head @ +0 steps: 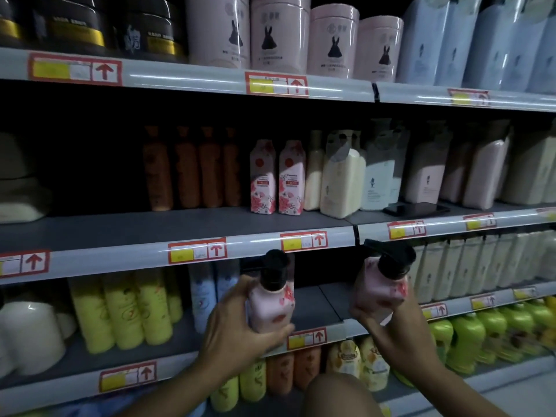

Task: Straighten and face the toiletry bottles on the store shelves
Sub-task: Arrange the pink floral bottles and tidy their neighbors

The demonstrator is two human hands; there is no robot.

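Left hand [240, 323] gripping upright pink pump bottle [270, 299], nozzle pointing left, right hand [379, 311] clasping second pink pump bottle [380, 284], tilted right, nozzle pointing left

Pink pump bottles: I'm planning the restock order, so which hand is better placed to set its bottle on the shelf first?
Probably left: the left hand holds its pink bottle upright just above the shelf.

Two pink pump bottles [270, 308] [379, 288] at lower centre of the frame carry red flower prints and black pump heads. At mid-frame, two floral cartons [276, 177] are pale pink with red blossoms, beside orange bottles [192, 170]. Pale pink canisters [288, 37] at the top bear black dress silhouettes. Yellow-green bottles [126, 308] stand lower left. Grey shelf edges [186, 79] show red-and-yellow price tags [197, 251] with red arrows.
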